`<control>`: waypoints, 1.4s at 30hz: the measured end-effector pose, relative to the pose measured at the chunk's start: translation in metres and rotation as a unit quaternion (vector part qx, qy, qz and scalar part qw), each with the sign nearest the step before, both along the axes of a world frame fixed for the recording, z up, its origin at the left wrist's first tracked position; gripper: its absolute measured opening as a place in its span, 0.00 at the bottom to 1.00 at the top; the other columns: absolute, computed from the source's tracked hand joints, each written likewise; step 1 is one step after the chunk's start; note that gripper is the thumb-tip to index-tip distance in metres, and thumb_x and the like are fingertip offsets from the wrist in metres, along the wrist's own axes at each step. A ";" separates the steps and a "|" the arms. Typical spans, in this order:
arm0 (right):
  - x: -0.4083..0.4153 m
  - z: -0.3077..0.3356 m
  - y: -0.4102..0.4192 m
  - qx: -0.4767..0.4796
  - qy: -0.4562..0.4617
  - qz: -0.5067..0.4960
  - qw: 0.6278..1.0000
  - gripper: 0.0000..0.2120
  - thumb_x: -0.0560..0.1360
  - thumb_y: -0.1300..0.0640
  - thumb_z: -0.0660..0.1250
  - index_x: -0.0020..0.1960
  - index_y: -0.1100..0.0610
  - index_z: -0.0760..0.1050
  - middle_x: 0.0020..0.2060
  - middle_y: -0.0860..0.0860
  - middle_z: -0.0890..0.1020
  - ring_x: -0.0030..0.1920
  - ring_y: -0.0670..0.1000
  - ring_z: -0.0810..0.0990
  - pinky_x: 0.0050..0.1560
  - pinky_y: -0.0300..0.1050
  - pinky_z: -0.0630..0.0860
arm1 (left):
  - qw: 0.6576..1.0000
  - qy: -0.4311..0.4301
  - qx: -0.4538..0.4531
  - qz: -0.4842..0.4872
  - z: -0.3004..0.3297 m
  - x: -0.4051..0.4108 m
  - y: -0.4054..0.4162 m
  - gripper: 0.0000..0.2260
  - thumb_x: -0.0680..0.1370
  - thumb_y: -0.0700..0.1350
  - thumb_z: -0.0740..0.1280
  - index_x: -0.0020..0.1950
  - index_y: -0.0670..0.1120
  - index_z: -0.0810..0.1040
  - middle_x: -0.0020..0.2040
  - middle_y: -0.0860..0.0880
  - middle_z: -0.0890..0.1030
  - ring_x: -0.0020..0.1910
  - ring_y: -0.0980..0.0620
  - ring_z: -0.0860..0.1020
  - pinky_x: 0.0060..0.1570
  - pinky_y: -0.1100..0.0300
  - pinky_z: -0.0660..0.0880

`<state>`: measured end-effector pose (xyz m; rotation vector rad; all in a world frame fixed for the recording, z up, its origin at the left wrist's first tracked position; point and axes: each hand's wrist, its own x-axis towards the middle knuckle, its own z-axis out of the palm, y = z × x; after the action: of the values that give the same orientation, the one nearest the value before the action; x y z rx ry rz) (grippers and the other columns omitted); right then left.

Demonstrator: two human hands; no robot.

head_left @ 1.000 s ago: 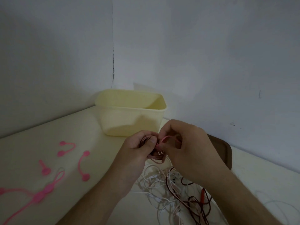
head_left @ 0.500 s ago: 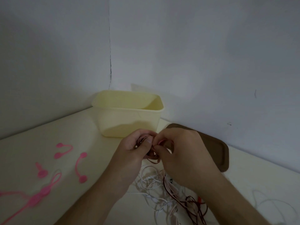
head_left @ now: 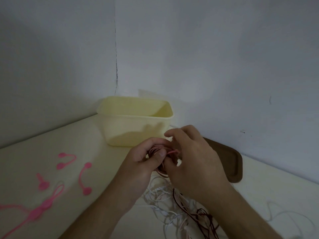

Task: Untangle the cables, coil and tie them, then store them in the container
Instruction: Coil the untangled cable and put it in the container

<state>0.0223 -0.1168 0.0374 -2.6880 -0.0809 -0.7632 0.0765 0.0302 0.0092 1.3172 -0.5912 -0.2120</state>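
The left hand (head_left: 146, 163) gripped a small pinkish coil (head_left: 156, 149) of cable, thumb pressed over it, just in front of the yellow container (head_left: 134, 128). The right hand (head_left: 191, 163) sat tight against it, fingers curled round a pink tie (head_left: 173, 151) at the coil's edge, index finger lifted clear. So one cable was coiled and the tying looked underway, not finished. Nothing showed inside the container from this angle, though its floor was hidden.

Plenty was left. Below the wrists the tangle (head_left: 181, 209) of white, pink and dark red cables lay on the counter (head_left: 82, 140), unsorted. More pink ties (head_left: 84, 178) waited well to the left, and a brown tray (head_left: 231, 163) sat behind the right hand.

Against half a second earlier, the right index finger had risen off the coil and the tie end stuck out plainer between the hands. The coil stayed in the left hand's grip; the ties on the counter had not moved.
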 end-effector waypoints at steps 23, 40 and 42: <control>0.002 0.009 -0.018 0.137 0.100 0.050 0.984 0.08 0.72 0.48 0.72 0.43 0.47 0.73 0.35 0.45 0.80 0.36 0.45 0.79 0.35 0.46 0.77 | 0.999 -0.040 0.006 -0.002 0.003 -0.006 -0.001 0.07 0.74 0.43 0.72 0.50 0.45 0.86 0.50 0.44 0.88 0.47 0.52 0.85 0.44 0.62 0.80; 0.000 0.022 -0.027 0.362 0.134 0.086 0.919 0.06 0.80 0.63 0.71 0.46 0.57 0.86 0.36 0.49 0.87 0.38 0.44 0.86 0.44 0.38 0.81 | 0.984 -0.125 0.077 0.099 -0.006 -0.002 -0.001 0.06 0.77 0.41 0.74 0.50 0.52 0.82 0.39 0.47 0.85 0.39 0.47 0.82 0.41 0.56 0.77; 0.002 0.019 -0.026 0.355 0.117 0.062 0.926 0.06 0.79 0.63 0.73 0.45 0.56 0.87 0.39 0.51 0.89 0.42 0.49 0.88 0.52 0.47 0.85 | 0.984 -0.138 0.069 0.094 -0.006 -0.004 -0.001 0.06 0.76 0.42 0.74 0.51 0.51 0.81 0.39 0.47 0.85 0.38 0.48 0.82 0.41 0.55 0.78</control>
<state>0.0239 -0.1433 0.0568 -2.0305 0.0719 -0.3304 0.0727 0.0291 0.0032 1.5405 -0.6886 0.0890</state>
